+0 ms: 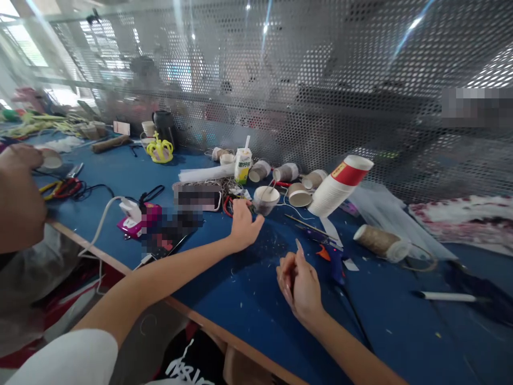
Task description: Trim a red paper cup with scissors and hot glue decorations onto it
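Note:
My left hand point(243, 224) reaches forward over the blue table point(248, 299), fingers curled, thumb touching a small twine-wrapped paper cup point(264, 200); whether it grips the cup is unclear. My right hand point(298, 283) hovers nearer me above the table, fingers loosely bent together, with a thin pale sliver point(299, 246) sticking up at the fingertips. A glue gun point(334, 262) lies just right of that hand.
A stack of paper cups point(339, 187) lies tilted, with several twine-wrapped cups point(286, 172), a drink carton point(242, 164) and a twine spool point(379, 241) around. A yellow crown point(159, 151), pink charger point(138, 219) and pliers point(64, 188) sit left. Another person's hand point(18, 198) is at far left. Perforated screen behind.

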### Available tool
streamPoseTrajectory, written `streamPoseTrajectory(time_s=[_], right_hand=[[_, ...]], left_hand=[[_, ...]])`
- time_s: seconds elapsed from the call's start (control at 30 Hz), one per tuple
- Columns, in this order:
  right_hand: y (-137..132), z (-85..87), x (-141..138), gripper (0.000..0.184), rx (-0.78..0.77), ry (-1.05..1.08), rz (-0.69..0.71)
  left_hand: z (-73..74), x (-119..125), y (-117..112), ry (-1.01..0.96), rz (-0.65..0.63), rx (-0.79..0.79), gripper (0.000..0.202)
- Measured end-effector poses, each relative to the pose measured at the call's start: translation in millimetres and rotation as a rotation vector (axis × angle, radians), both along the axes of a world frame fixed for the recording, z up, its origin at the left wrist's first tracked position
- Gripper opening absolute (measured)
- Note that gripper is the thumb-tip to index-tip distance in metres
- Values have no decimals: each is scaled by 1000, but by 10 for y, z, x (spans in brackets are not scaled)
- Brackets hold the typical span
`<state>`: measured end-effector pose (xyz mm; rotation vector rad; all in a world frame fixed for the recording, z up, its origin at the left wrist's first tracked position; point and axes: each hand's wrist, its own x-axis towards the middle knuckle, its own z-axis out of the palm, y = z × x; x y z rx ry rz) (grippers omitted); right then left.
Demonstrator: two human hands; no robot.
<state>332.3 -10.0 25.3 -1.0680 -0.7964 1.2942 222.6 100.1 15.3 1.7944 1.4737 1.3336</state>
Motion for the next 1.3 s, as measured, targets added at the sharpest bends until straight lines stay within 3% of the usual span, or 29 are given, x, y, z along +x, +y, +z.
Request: streamPoseTrajectory(time_s=[0.1, 0.2, 0.3, 0.33, 0.4, 0.5, 0.6, 0.7, 0.8, 0.83, 1.0, 1.07, 1.13, 1.23, 1.3], right_hand=[[-9, -17, 12, 50, 15, -16, 15], [-14, -36, 23, 48, 26, -19, 36], [-5, -46, 29, 48, 10, 3, 40], [0, -48, 29, 48, 1, 11, 37], [8, -53, 29, 47, -14, 20, 37], [8, -67, 28, 46, -19, 26, 37], [4, -87, 29, 46, -5, 15, 38], [13, -107, 29, 46, 13, -22, 64], [29, -116, 8, 48, -4, -121, 91], [29, -114, -4, 47, -14, -169, 92], [-47, -4, 3, 35, 104, -515, 65], [-90, 86, 91, 28, 239, -796, -19], [-114, 169, 238, 23, 349, -1129, -190], [-101, 207, 509, 30, 382, -1550, -482], [-69, 158, 669, 41, 311, -1742, -557]], left_hand=[[16, -313, -127, 96, -5, -35, 18], [8, -661, -439, 221, -88, -68, 22], [-11, -1035, -728, 341, -293, -61, 45], [-18, -1165, -780, 472, -445, -41, 54], [-35, -1416, -803, 675, -614, 0, 61], [-55, -1724, -720, 780, -607, 20, 68], [-56, -1863, -662, 779, -605, 44, 70], [-35, -1744, -673, 702, -577, 77, 63], [-26, -1343, -602, 427, -464, 73, 56], [-29, -1165, -531, 273, -425, 56, 60], [-66, -304, 127, 32, -204, 61, 95], [-73, -82, 372, -28, -186, 69, 104], [-78, 48, 509, -66, -207, 76, 99], [-93, 107, 485, -89, -235, 102, 79], [-106, 96, 359, -89, -267, 140, 71]])
